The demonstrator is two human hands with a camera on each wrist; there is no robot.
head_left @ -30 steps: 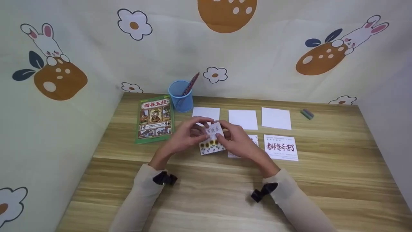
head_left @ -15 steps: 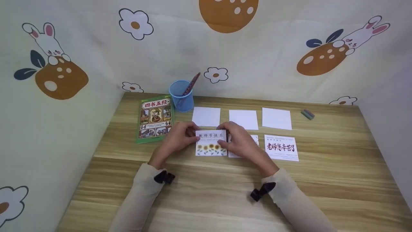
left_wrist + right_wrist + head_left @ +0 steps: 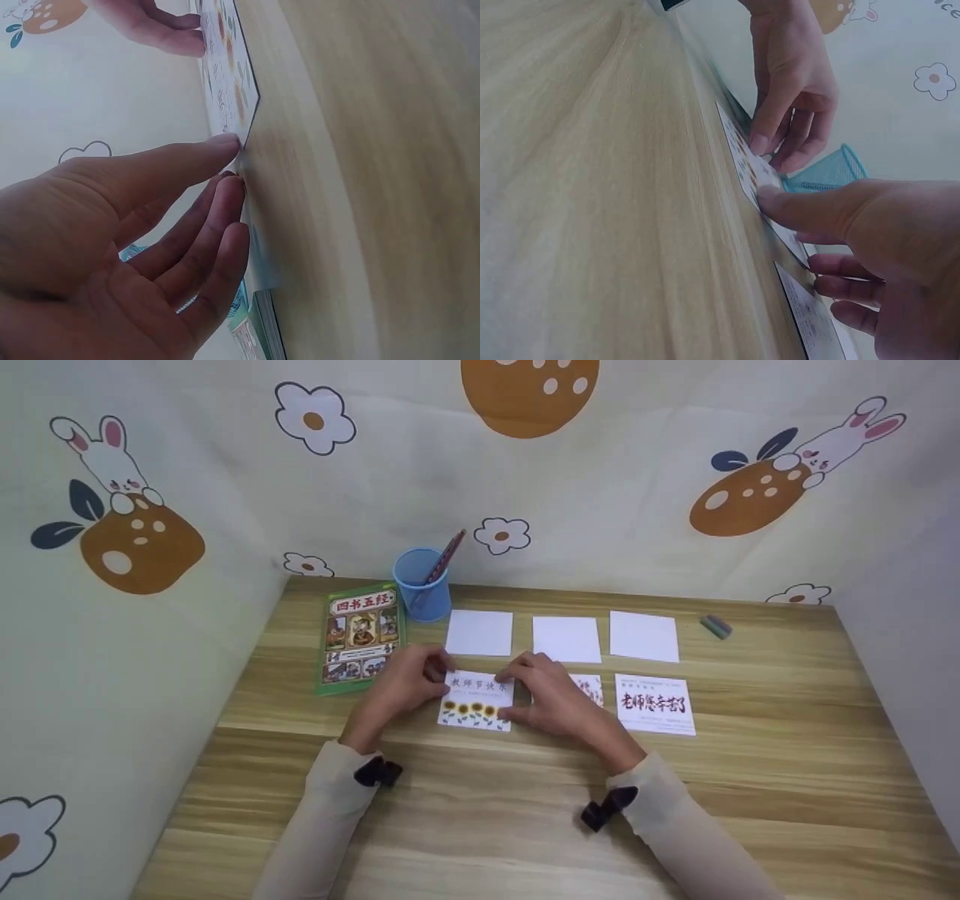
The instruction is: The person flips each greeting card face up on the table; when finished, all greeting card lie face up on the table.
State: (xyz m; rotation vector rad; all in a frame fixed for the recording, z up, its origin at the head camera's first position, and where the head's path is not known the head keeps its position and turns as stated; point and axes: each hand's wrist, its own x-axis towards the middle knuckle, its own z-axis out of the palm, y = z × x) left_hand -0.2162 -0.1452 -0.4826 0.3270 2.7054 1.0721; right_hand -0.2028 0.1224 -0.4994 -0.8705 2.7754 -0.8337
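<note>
A white greeting card [image 3: 472, 710] with a row of sunflowers and Chinese lettering lies at the left of the front row. My left hand [image 3: 397, 690] holds its left edge, thumb and fingertips close at the upper corner; in the left wrist view the thumb of the left hand [image 3: 127, 240] meets the card [image 3: 231, 75]. On the opposite side, my right hand [image 3: 559, 701] grips the card between thumb and index finger. A second printed card [image 3: 591, 688] is mostly hidden beneath the right hand. Further right lies a card with dark red lettering [image 3: 652, 703].
Behind the printed cards are three blank white cards [image 3: 566, 640] in a row. A green-edged book [image 3: 361, 634] lies left, partly behind the left hand. Next to it stands a blue mesh pen cup [image 3: 422, 596] holding dark red pens. Small coloured sticks [image 3: 716, 626] lie at back right.
The sunflower card has turned from tilted to nearly square, then moved slightly left and toward me onto the table. Both hands have moved with it, spreading to its opposite sides.
</note>
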